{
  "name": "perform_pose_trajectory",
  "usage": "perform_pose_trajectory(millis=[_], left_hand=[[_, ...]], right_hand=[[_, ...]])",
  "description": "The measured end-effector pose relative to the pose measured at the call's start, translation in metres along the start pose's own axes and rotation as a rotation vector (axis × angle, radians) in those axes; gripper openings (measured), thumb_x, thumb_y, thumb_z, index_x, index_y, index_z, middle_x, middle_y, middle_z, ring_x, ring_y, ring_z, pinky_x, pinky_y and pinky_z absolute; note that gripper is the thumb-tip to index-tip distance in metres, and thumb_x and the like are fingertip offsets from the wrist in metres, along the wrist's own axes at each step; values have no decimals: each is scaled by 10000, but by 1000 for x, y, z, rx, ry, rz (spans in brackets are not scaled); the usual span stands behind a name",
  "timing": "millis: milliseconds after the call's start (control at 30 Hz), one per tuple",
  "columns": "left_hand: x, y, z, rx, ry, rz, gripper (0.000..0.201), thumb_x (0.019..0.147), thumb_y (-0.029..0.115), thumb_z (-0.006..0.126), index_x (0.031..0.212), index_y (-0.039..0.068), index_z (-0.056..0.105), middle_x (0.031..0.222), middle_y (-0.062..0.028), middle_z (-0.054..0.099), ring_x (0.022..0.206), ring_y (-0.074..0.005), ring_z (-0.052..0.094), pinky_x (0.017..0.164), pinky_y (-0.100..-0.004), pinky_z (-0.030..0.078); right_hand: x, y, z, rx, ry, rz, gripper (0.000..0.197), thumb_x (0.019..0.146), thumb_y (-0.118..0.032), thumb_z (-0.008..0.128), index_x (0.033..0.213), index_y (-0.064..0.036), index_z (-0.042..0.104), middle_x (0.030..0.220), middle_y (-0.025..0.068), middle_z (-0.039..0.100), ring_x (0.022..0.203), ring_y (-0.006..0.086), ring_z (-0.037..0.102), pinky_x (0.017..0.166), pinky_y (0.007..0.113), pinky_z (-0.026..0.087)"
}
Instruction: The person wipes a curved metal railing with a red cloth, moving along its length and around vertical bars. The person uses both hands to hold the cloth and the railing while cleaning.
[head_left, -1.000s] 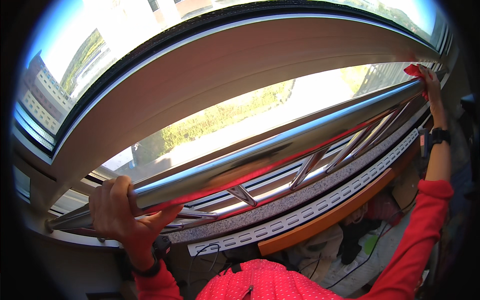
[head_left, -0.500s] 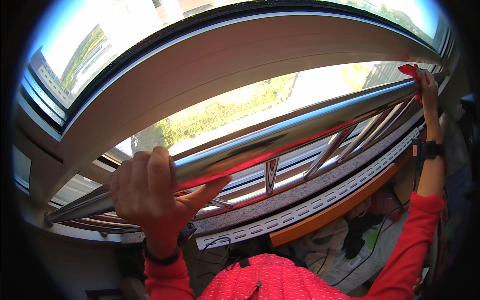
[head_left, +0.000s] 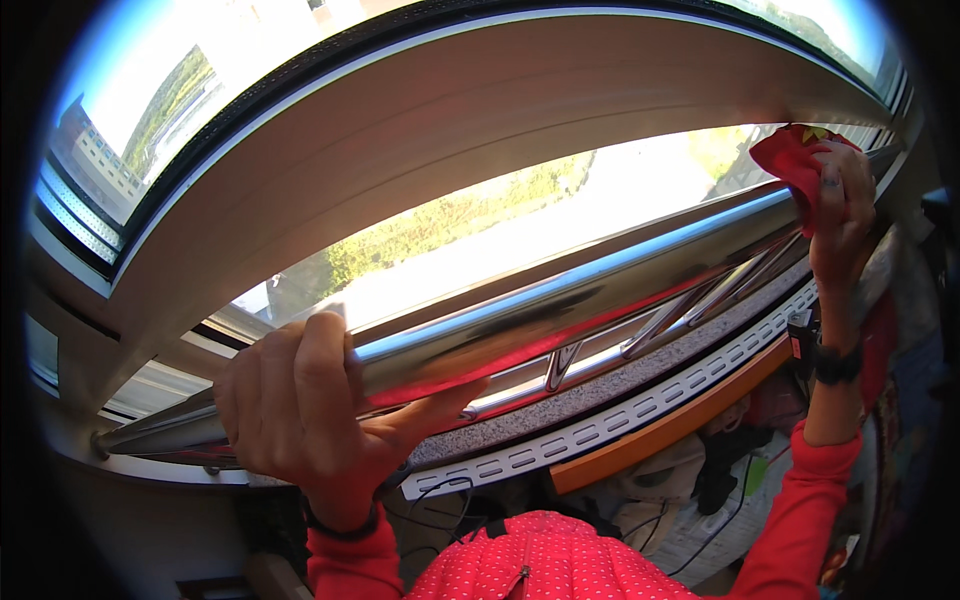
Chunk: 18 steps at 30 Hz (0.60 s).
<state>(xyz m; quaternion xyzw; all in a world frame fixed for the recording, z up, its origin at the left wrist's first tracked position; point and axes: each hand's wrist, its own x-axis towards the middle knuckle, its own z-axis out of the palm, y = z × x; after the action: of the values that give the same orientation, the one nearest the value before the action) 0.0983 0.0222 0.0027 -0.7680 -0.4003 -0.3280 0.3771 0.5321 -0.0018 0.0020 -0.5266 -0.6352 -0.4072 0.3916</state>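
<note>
A thick polished metal railing [head_left: 590, 280] runs slantwise across the front of the window. My left hand [head_left: 300, 410] is wrapped over its left part, fingers across the top and thumb along the underside. Toward the far right end, my right hand [head_left: 845, 205] grips a red cloth [head_left: 795, 165] against the rail. Part of the cloth hangs down beside the fingers. Thin metal bars [head_left: 660, 325] join the top rail to a lower one.
Behind the railing is the window frame [head_left: 520, 90], with greenery outside. Below lie a speckled stone sill [head_left: 530, 425], a white slotted grille [head_left: 600, 430] and an orange-brown board [head_left: 650, 430]. Cables [head_left: 715, 535], dark cloth [head_left: 722, 475] and other clutter lie on the floor.
My right hand has shifted slightly left along the rail with the red cloth, and more of the cloth now shows. My left hand keeps its hold on the railing.
</note>
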Motion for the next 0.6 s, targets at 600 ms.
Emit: perform_pose_trajectory(millis=[600], left_hand=[[-10,3,4,86,59,-13,527,729,494,763,970,47,621,855,-87,601,790,-289,609,694,-401,481]], right_hand=[[-29,231,-9,3,105,377,298,887,-306,593,923,-45,734,873,160,714,666,303,646,681,421,533]])
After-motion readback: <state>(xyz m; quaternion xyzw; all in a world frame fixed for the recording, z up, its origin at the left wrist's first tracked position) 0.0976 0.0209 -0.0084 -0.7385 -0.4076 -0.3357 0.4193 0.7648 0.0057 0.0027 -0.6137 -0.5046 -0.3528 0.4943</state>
